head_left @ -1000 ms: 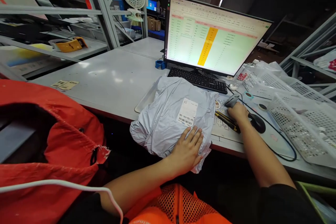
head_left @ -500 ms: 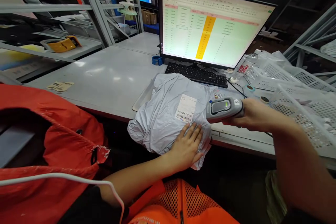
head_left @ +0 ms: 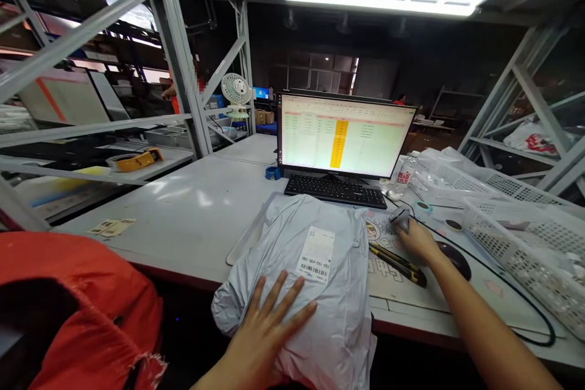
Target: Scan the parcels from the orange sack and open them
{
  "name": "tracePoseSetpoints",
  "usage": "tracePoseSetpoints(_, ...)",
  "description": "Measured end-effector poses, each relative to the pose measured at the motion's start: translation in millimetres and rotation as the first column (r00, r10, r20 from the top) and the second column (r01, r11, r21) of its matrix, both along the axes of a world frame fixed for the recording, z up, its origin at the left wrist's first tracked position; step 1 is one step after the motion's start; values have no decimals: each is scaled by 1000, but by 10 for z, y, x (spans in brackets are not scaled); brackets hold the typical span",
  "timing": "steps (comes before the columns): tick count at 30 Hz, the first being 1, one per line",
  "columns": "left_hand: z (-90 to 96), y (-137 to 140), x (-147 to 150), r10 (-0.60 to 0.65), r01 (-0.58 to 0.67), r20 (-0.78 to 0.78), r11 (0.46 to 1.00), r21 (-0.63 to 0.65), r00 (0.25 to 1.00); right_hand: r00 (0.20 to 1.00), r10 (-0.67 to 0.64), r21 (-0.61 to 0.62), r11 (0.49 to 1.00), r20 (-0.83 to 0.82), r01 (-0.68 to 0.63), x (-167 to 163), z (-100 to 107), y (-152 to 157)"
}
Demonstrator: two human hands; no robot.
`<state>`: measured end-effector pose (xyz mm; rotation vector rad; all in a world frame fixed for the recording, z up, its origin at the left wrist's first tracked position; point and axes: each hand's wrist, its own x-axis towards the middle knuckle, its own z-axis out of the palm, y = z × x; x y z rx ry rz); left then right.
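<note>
A grey plastic mailing bag [head_left: 338, 311] lies at the desk's front edge, its near end hanging over. A white barcode label [head_left: 316, 253] is stuck on its top. My left hand [head_left: 269, 317] rests flat on the bag just below the label, fingers spread. My right hand [head_left: 418, 241] is closed around a grey barcode scanner [head_left: 401, 218], low over the desk mat to the right of the bag. Between the bag and my right hand lies a black and yellow box cutter [head_left: 398, 263]. A dark computer mouse [head_left: 456, 260] sits beside my right wrist.
Behind the bag stand a black keyboard [head_left: 336, 191] and a lit monitor [head_left: 342, 134]. White perforated baskets [head_left: 507, 244] line the right side. A red-orange bag [head_left: 91, 292] hangs at the desk's left front. A blue tape roll [head_left: 273, 173] and paper labels [head_left: 112, 227] lie on the desk.
My right hand has lowered the scanner from above the bag to the mat at its right. My left hand has slid left over the bag, fingers wider. The view has tilted up.
</note>
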<state>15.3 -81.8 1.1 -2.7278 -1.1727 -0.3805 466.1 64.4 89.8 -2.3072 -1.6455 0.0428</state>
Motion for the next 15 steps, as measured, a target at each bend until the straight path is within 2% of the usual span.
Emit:
tracePoseSetpoints(2,-89,2,2,-16,5,61,984,181,998,1000,-27,40,999,4,27,29,-94,7)
tracePoseSetpoints(4,-116,8,11,-22,-9,112,962,271,993,999,-48,75,996,18,46,36,-127,32)
tracePoseSetpoints(8,-157,66,-9,-83,27,204,964,264,975,996,-62,167,985,59,51,-89,-62,238)
tracePoseSetpoints(12,-274,155,-46,-155,61,378,967,249,913,982,178,222,957,64,-188,-465,-18,628)
tracePoseSetpoints(15,-341,204,-47,-180,69,477,968,241,860,970,240,174,955,30,-241,-700,-102,952)
